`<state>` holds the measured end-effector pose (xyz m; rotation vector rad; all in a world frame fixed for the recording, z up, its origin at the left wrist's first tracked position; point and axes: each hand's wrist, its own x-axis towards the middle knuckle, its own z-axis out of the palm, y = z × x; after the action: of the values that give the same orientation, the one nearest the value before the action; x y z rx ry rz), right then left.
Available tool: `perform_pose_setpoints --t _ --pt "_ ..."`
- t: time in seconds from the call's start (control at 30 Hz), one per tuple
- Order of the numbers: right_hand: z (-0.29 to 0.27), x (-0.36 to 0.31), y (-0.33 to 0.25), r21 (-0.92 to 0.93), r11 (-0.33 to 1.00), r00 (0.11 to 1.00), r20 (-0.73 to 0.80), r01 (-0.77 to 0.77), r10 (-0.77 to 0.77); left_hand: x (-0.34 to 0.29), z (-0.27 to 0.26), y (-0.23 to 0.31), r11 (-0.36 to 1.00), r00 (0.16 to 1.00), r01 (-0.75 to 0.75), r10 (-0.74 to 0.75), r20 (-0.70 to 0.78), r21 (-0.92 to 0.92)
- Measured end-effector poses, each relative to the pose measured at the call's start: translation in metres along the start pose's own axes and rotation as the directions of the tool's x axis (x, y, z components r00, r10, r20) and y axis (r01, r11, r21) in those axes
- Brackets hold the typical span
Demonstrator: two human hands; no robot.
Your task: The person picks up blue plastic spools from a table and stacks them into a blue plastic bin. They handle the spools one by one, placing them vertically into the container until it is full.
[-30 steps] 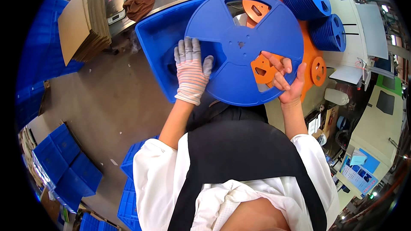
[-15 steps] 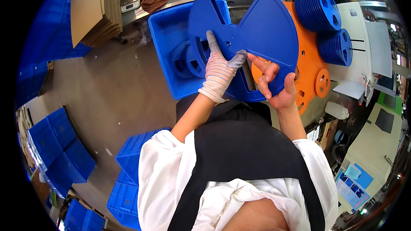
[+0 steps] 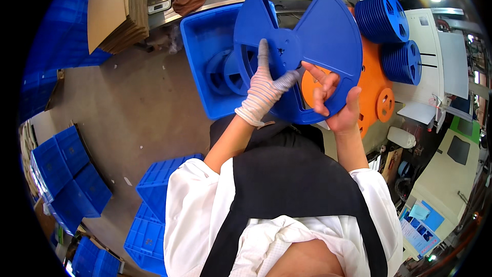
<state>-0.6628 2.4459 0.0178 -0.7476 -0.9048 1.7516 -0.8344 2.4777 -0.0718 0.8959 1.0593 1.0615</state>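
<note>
Reel (image 3: 296,47) hung aloft, overlapping the bin (image 3: 197,38) and the orange board (image 3: 374,72) from my view. I had shifted the left hand (image 3: 261,88) from the reel's side towards the hub, thumb and forefinger spread wide; whether it gripped, I couldn't tell. The right hand (image 3: 347,116) kept its fingers bent in a window, clasping the rim, so it seemed to carry the load.

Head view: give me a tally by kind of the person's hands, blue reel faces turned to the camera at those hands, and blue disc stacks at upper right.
Hands (left hand, right hand): 2
Large blue reel face: 1
Blue disc stacks (upper stack, lower stack): 2
Total: 5
</note>
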Motion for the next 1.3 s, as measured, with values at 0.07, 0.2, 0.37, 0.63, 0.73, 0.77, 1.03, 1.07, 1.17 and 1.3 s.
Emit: perform_pose_setpoints --t 0.07,0.2,0.37,0.63,0.73,0.77,1.03,1.07,1.17,1.3 --pt "0.019 0.003 0.002 -0.033 0.998 0.997 0.055 -0.047 0.049 0.002 -0.003 -0.01 0.957 0.986 -0.165 0.165 0.018 0.239" --pt "0.048 0.01 -0.001 -0.755 0.64 0.961 0.261 0.144 0.091 0.006 -0.025 -0.016 0.864 0.947 0.115 0.054 0.317 -0.491" --pt "0.027 0.005 -0.02 -0.849 0.514 0.992 0.085 0.121 -0.094 -0.033 -0.028 0.03 0.11 0.882 0.47 -0.025 0.47 -0.876" --pt "-0.006 -0.004 -0.013 -0.86 0.507 0.922 -0.144 0.063 -0.358 -0.017 -0.047 -0.005 -0.158 0.772 0.619 0.302 0.559 -0.769" --pt "-0.007 -0.002 -0.008 -0.857 0.516 0.918 -0.201 0.004 -0.342 -0.016 -0.046 -0.007 -0.213 0.771 0.628 0.3 0.561 -0.749" --pt "-0.007 -0.001 -0.005 -0.838 0.546 0.915 -0.232 -0.017 -0.328 -0.017 -0.045 -0.008 -0.239 0.771 0.632 0.295 0.565 -0.737" --pt "-0.021 0.009 0.023 -0.506 0.852 0.873 -0.468 -0.138 -0.136 -0.012 -0.047 -0.026 -0.185 0.785 0.613 0.247 0.568 -0.768" --pt "-0.026 0.009 0.028 -0.509 0.85 0.883 -0.45 -0.134 -0.13 -0.01 -0.048 -0.03 -0.182 0.783 0.617 0.24 0.574 -0.766" --pt "-0.041 0.015 0.044 -0.503 0.852 0.901 -0.422 -0.143 -0.098 -0.006 -0.049 -0.038 -0.171 0.787 0.612 0.225 0.574 -0.772" --pt "-0.063 0.024 0.072 -0.379 0.894 0.845 -0.535 -0.237 -0.003 -0.005 -0.057 -0.056 -0.203 0.825 0.564 0.107 0.554 -0.801"
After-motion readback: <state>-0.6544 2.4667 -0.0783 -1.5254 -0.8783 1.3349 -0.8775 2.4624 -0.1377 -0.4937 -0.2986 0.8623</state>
